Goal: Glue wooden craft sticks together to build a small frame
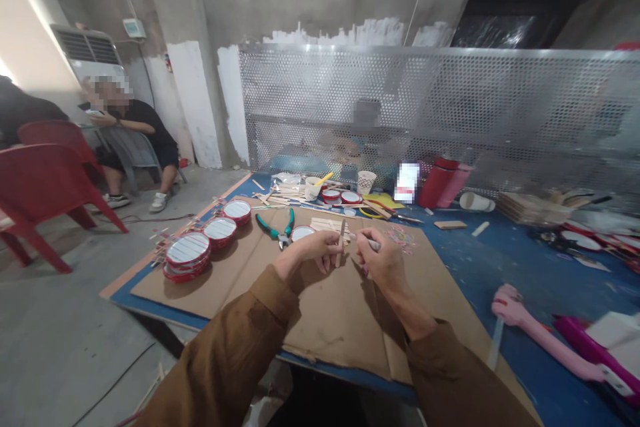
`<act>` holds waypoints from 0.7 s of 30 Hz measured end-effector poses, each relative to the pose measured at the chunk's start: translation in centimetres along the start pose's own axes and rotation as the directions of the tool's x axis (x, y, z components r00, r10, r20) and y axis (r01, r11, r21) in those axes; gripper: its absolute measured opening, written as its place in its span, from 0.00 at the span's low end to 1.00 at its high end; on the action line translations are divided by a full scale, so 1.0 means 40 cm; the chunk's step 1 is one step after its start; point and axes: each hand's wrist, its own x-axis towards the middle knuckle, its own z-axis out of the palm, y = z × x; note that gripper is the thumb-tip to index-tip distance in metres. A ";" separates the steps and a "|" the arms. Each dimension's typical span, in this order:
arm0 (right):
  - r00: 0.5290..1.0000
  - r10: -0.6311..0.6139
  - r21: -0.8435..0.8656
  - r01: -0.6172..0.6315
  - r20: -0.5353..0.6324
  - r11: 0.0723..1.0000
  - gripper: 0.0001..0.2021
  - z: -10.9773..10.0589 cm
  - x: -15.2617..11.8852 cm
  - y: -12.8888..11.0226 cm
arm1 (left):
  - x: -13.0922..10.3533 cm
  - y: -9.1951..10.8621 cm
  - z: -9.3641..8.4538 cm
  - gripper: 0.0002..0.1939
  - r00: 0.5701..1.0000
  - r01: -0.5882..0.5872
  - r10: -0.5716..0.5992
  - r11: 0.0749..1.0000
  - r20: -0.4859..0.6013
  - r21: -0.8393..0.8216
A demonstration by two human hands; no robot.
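Above the cardboard sheet (325, 327), my left hand (317, 251) is closed on a thin wooden stick (341, 243), held nearly upright between the fingertips. My right hand (377, 253) grips a pale pen-like tool (369, 242), its tip pointing toward the stick. Just beyond my hands lie a row of flat wooden sticks (327, 225) and a small round drum piece (302, 233), partly hidden. Teal-handled pliers (280, 230) rest open left of them. Colourful small loops (401, 240) lie to the right of my right hand.
Red-rimmed drums (188, 250) stand at the left. Along the back are a paper cup (367, 181), a lit phone (407, 182) and a red bottle (437, 182). A pink tool (545, 340) lies at the right. One person (145, 120) sits at the far left.
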 end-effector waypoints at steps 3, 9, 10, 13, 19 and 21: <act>1.000 -0.030 0.013 0.030 0.007 0.999 0.15 0.001 0.000 0.001 | 0.005 -0.008 -0.001 0.18 1.000 -0.013 0.014 1.000 -0.010 0.010; 0.998 -0.051 0.041 0.050 0.025 0.998 0.15 0.005 -0.001 0.002 | 0.015 -0.022 -0.004 0.20 1.000 -0.013 0.013 0.999 0.001 0.033; 0.998 -0.051 0.043 0.050 0.024 0.998 0.15 0.005 -0.001 0.002 | 0.015 -0.022 -0.004 0.20 1.000 -0.012 0.012 0.999 -0.002 0.032; 0.998 -0.050 0.054 0.048 0.027 0.997 0.14 0.005 -0.002 0.001 | 0.013 -0.020 -0.004 0.21 1.000 -0.022 0.022 0.999 -0.008 0.024; 0.998 -0.041 0.078 0.038 0.044 0.996 0.14 0.003 -0.004 -0.004 | 0.009 -0.017 -0.005 0.21 1.000 -0.030 0.030 0.999 -0.002 0.014; 0.999 -0.040 0.078 0.037 0.031 0.996 0.14 0.003 -0.003 -0.002 | 0.010 -0.019 -0.005 0.21 0.999 -0.032 0.032 0.999 -0.005 0.007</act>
